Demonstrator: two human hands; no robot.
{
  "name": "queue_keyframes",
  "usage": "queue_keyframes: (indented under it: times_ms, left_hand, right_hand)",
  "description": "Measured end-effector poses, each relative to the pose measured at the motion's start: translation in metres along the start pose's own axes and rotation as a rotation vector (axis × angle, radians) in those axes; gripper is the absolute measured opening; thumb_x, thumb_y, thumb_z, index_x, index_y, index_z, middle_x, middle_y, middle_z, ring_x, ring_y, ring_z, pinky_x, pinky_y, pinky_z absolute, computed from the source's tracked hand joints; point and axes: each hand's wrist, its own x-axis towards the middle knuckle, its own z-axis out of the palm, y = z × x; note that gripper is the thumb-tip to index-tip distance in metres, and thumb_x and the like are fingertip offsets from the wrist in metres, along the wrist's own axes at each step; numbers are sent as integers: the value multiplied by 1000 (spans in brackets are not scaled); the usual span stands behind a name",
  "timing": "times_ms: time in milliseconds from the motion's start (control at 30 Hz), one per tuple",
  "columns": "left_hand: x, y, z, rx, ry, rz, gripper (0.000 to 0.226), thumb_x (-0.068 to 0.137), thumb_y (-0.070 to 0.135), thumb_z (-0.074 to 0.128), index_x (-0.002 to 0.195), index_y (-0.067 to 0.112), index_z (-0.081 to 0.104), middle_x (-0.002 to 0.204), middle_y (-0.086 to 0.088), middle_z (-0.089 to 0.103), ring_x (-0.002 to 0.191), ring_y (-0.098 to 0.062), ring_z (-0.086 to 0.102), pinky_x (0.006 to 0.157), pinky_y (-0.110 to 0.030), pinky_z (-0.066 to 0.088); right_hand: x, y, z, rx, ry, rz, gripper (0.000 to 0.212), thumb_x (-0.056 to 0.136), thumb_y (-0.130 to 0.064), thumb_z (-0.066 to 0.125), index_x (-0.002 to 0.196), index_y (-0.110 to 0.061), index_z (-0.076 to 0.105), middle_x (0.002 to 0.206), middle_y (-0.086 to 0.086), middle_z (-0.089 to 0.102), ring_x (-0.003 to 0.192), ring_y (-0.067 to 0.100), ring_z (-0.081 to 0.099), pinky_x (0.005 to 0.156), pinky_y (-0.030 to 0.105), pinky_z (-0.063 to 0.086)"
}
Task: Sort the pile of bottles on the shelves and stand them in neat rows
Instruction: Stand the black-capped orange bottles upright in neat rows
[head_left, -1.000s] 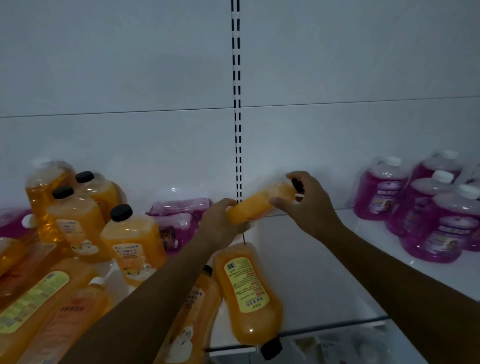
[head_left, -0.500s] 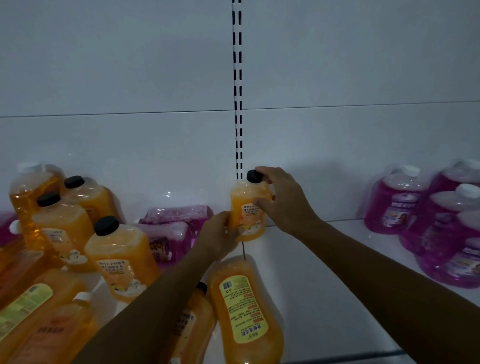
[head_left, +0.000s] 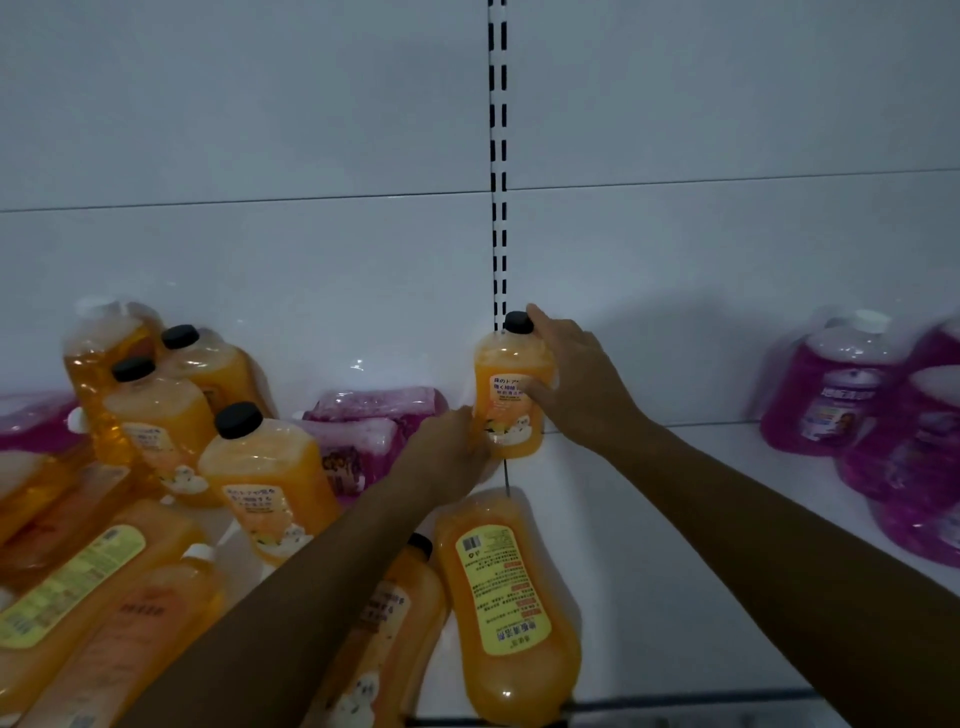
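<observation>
The small orange plastic bottle with the black cap (head_left: 511, 387) stands upright at the very back of the white shelf (head_left: 649, 545), against the white back panel (head_left: 311, 260) and right under the slotted black upright rail (head_left: 497, 156). Its long axis is vertical, label facing you. Your right hand (head_left: 571, 379) wraps its right side, thumb across the label and a fingertip up by the cap; your left hand (head_left: 457, 447) grips its lower left corner near the base. Both hands are equally near it, so letting go looks like the next step, provided the base sits flat.

Just in front of it, a larger orange bottle with a yellow label (head_left: 511, 608) lies on its back, cap toward you. To your left, more orange bottles (head_left: 265, 473) stand or lie in a heap, with pink refill pouches (head_left: 363, 431) behind them. Purple bottles with white caps (head_left: 841, 384) stand grouped at the far right, well apart. The stretch of shelf between them and your bottle is where a row could grow.
</observation>
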Motion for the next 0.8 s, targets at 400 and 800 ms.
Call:
queue_keyframes:
  times_ms: [400, 800]
  left_hand:
    - [-68, -2, -29, 8, -210, 87, 50, 94, 44, 52, 141, 33, 40, 133, 2, 54, 109, -12, 57, 84, -24, 49]
    - [-82, -4, -19, -13, -282, 100, 45, 99, 36, 44, 143, 23, 42, 125, 1, 62, 108, -14, 62, 84, -27, 54]
  right_hand:
    - [-85, 1, -5, -102, -393, -295, 67, 88, -25, 67, 146, -31, 34, 153, -6, 34, 139, 14, 32, 111, 38, 35]
    - [-120, 4, 10, -171, -611, -352, 83, 90, -39, 63, 151, -41, 6, 160, -8, 8, 140, 17, 30, 104, 32, 42]
